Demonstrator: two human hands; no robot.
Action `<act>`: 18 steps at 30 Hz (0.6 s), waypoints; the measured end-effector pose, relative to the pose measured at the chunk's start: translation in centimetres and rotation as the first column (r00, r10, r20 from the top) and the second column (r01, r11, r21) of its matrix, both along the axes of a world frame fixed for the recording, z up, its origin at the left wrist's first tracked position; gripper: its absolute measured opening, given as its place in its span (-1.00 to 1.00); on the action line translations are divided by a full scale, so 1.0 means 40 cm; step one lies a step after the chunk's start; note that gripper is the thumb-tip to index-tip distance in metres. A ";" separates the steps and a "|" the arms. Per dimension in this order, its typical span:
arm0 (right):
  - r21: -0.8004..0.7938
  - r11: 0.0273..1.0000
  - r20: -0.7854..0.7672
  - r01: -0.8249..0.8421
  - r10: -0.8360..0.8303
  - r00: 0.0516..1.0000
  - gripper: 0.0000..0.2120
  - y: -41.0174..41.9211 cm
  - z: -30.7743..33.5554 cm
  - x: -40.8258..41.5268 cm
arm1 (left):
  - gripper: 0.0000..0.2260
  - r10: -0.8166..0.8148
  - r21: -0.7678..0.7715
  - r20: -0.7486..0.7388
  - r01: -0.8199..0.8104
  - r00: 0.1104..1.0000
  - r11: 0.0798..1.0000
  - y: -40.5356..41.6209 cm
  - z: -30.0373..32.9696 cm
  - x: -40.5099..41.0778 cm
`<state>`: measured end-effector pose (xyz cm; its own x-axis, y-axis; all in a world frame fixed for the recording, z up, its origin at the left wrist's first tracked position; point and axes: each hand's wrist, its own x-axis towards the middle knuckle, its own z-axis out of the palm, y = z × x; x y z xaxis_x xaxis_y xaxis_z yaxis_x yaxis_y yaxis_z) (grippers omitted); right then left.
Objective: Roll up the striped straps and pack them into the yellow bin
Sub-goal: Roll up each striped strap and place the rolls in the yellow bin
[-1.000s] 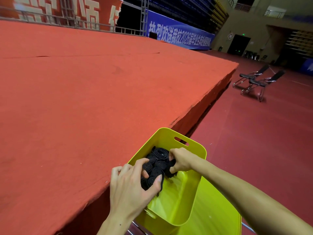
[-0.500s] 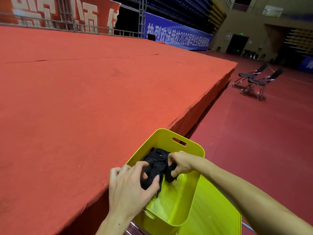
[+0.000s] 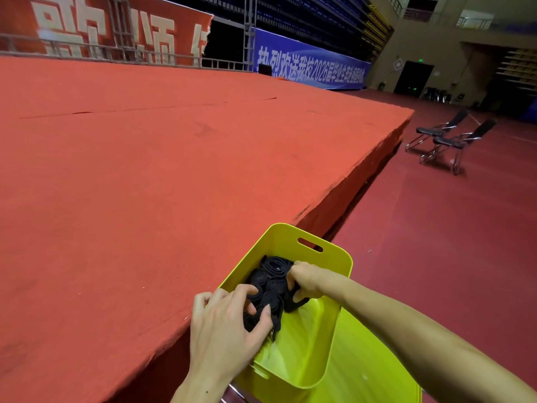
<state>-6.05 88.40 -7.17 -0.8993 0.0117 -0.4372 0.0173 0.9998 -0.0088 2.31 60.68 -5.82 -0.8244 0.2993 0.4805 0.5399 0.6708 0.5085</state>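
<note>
The yellow bin [image 3: 319, 359] stands at the bottom centre, beside the edge of the red stage. Several dark rolled straps [image 3: 274, 270] are packed against its far left wall. My left hand [image 3: 226, 330] reaches over the bin's near left rim, with fingers and thumb curled around the nearest rolls. My right hand [image 3: 309, 280] comes in from the right and pinches a dark roll at the right side of the pile. The bin's near half shows bare yellow floor.
A red carpeted stage [image 3: 145, 184] fills the left and centre, its edge running diagonally next to the bin. A second yellow surface [image 3: 372, 367] lies under the bin at the right. Two black folding chairs [image 3: 447, 138] stand on the dark red floor at the right.
Both hands stay in the bin on the rolls. My left fingers have closed a little tighter on the near rolls, and my right hand has shifted slightly on its roll.
</note>
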 end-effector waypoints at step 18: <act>0.024 1.000 -0.033 0.013 -0.012 0.999 -0.18 0.013 0.025 0.021 | -0.66 -0.033 -0.039 -0.015 0.033 0.999 0.999 -0.011 0.031 0.001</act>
<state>-5.20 88.91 -6.16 -0.9128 0.0328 -0.4072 0.0296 0.9995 0.0142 2.36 60.22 -4.60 -0.8064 0.3447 0.4805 0.5696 0.6713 0.4744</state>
